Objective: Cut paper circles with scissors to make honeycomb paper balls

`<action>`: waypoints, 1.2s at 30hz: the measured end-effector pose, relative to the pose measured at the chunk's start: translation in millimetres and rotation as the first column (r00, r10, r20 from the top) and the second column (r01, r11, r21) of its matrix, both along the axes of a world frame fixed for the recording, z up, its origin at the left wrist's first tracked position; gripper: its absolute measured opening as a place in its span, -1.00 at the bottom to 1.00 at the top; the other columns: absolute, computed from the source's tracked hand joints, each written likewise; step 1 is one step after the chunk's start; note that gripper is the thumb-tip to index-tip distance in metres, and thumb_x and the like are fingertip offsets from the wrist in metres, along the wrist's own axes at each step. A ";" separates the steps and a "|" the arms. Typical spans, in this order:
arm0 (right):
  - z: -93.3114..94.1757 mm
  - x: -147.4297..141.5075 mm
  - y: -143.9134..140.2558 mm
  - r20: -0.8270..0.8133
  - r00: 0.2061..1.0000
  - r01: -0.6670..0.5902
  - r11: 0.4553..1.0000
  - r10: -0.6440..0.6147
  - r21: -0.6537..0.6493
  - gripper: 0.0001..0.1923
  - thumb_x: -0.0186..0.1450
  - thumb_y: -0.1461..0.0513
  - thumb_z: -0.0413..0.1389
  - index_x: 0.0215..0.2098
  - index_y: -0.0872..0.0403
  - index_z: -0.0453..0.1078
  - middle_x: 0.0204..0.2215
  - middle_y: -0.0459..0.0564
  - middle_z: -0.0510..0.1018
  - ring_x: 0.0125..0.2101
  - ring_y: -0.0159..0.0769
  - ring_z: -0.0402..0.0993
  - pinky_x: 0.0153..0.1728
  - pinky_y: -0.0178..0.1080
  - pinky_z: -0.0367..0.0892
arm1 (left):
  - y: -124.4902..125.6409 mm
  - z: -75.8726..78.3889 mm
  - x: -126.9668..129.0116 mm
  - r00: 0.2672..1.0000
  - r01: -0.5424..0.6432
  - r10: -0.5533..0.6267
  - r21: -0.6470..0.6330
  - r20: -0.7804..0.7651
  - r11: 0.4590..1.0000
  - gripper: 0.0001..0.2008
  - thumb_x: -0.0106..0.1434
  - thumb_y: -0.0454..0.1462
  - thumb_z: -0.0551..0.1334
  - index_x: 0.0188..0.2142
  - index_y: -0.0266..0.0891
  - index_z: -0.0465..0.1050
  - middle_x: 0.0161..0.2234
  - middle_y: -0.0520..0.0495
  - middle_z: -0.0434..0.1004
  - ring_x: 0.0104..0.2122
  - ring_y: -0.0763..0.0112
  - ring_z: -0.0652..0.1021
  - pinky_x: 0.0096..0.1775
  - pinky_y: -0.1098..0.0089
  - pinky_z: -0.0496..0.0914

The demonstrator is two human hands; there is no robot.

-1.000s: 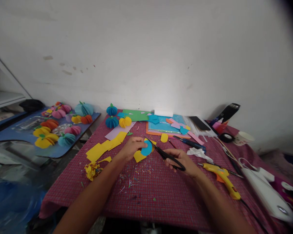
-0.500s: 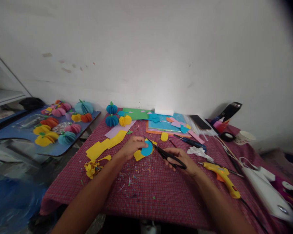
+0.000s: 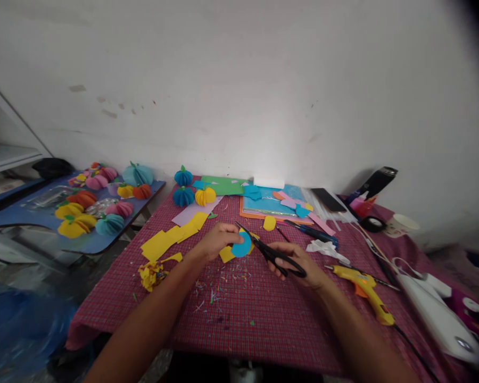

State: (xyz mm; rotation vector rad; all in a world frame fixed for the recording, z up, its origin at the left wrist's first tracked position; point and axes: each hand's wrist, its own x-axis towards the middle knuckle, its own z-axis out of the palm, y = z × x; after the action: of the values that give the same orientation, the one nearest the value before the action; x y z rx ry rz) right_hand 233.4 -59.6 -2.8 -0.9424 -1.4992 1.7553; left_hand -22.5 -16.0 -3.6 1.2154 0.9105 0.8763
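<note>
Pinched between the fingers of my left hand [image 3: 222,239] is a blue paper circle [image 3: 242,246], with yellow paper [image 3: 225,255] behind it. My right hand [image 3: 293,259] grips black-handled scissors [image 3: 269,251]. Their blades point up and left along the upper right edge of the blue circle. Whether the blades touch the yellow paper is hard to make out. Small paper clippings [image 3: 213,287] lie scattered on the checked cloth below my hands. Left of my left hand are yellow paper strips [image 3: 171,235] and a crumpled yellow piece [image 3: 151,275].
A yellow glue gun [image 3: 363,290] lies right of my right arm, near a white tissue [image 3: 322,248] and a blue-handled tool [image 3: 313,231]. Paper pumpkins [image 3: 183,197] stand at the back left, more on the blue side table [image 3: 99,242]. A black bottle [image 3: 379,182] leans at the right.
Both hands hold almost the same place. The blue circle has tilted or shifted very slightly downward, and the scissors remain beside its edge.
</note>
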 end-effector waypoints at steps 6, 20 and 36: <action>1.1 3.9 1.4 0.043 0.999 -0.019 1.000 0.019 -0.004 -0.57 0.21 0.10 0.26 -0.03 0.15 0.42 -0.46 -0.04 0.52 -0.58 -0.44 0.39 -0.64 -0.44 0.25 | 0.0 1.3 -1.1 0.999 0.027 -0.027 0.006 -0.019 1.000 -0.81 -0.06 -0.24 0.34 -0.60 -0.29 0.38 -0.63 0.10 0.33 -0.63 0.56 0.30 -0.53 0.47 0.14; 2.5 6.2 1.6 0.059 0.997 -0.055 0.998 0.054 0.012 -0.57 0.22 0.12 0.25 0.00 0.14 0.41 -0.44 -0.03 0.52 -0.54 -0.44 0.40 -0.61 -0.45 0.27 | 0.7 0.0 -2.3 0.999 0.040 -0.041 -0.015 -0.029 0.999 -0.81 -0.06 -0.25 0.35 -0.60 -0.30 0.38 -0.64 0.11 0.32 -0.63 0.58 0.30 -0.53 0.49 0.16; 7.1 12.5 3.8 0.115 0.990 -0.081 0.997 0.079 0.005 -0.56 0.20 0.12 0.26 0.00 0.14 0.42 -0.44 -0.03 0.52 -0.53 -0.43 0.40 -0.61 -0.43 0.26 | -0.8 2.5 -2.3 0.996 0.051 -0.058 -0.102 -0.071 0.994 -0.83 -0.14 -0.27 0.37 -0.59 -0.31 0.42 -0.67 0.09 0.38 -0.66 0.57 0.34 -0.55 0.49 0.20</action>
State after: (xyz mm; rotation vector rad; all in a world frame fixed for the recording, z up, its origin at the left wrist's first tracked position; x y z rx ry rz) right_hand 245.9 -55.9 4.4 -1.0062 -1.6379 1.7742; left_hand -24.8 -16.8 -1.1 1.1873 0.9653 0.7379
